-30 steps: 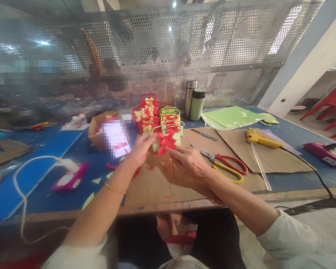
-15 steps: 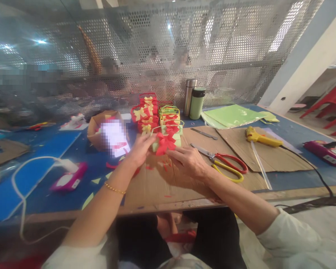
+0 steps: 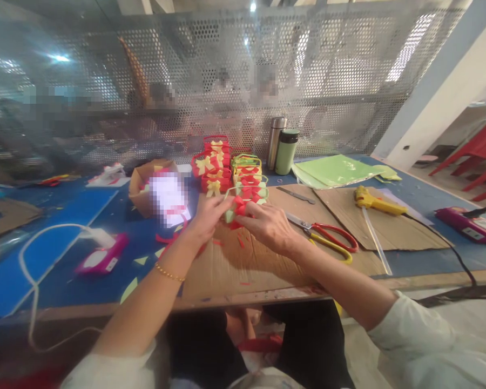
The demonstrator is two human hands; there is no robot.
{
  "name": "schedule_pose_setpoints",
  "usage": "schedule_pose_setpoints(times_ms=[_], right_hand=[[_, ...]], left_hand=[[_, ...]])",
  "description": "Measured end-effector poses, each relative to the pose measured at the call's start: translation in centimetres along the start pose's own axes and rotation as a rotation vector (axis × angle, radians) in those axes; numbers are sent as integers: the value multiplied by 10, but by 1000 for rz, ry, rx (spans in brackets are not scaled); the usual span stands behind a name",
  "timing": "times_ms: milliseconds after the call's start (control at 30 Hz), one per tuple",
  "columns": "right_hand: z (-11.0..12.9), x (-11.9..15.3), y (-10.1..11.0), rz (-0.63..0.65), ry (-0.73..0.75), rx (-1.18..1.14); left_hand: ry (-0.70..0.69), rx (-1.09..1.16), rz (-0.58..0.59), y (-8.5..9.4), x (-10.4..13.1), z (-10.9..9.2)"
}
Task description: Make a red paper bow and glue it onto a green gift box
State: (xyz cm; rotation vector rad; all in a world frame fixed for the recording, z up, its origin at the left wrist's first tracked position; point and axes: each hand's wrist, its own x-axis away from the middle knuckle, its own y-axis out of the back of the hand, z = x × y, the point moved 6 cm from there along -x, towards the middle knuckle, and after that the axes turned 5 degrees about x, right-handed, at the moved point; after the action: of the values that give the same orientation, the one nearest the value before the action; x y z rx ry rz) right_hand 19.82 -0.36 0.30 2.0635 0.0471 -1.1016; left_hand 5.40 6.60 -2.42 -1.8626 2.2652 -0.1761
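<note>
Between my hands is a small light-green paper basket (image 3: 229,215) with a thin handle and a red paper bow (image 3: 238,206) on its front. My left hand (image 3: 207,217) closes on the basket's left side. The fingers of my right hand (image 3: 268,226) pinch the red bow from the right and cover part of it. Just behind stand finished-looking green baskets with red bows (image 3: 250,183). Left of those is a row of red baskets with yellow bows (image 3: 215,165).
Under my hands lies a cardboard sheet (image 3: 227,275) with red paper scraps. Scissors (image 3: 334,237) and a yellow glue gun (image 3: 378,202) lie to the right. A lit phone (image 3: 170,200) leans on a brown box (image 3: 140,186). Two flasks (image 3: 287,154) stand behind.
My right hand has moved slightly left and up over the bow, covering more of it. The bow's petals, spread out before, now look pressed together. My left hand stays at the basket.
</note>
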Motion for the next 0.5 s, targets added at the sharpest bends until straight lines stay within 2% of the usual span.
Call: schedule_pose_setpoints(times_ms=[200,500], right_hand=[[4,3,-4,23,75,0],[23,3,4,113,43,-117]], left_hand=[[60,0,12,-3,1,2],[-38,28,-49,1,-1,-6]])
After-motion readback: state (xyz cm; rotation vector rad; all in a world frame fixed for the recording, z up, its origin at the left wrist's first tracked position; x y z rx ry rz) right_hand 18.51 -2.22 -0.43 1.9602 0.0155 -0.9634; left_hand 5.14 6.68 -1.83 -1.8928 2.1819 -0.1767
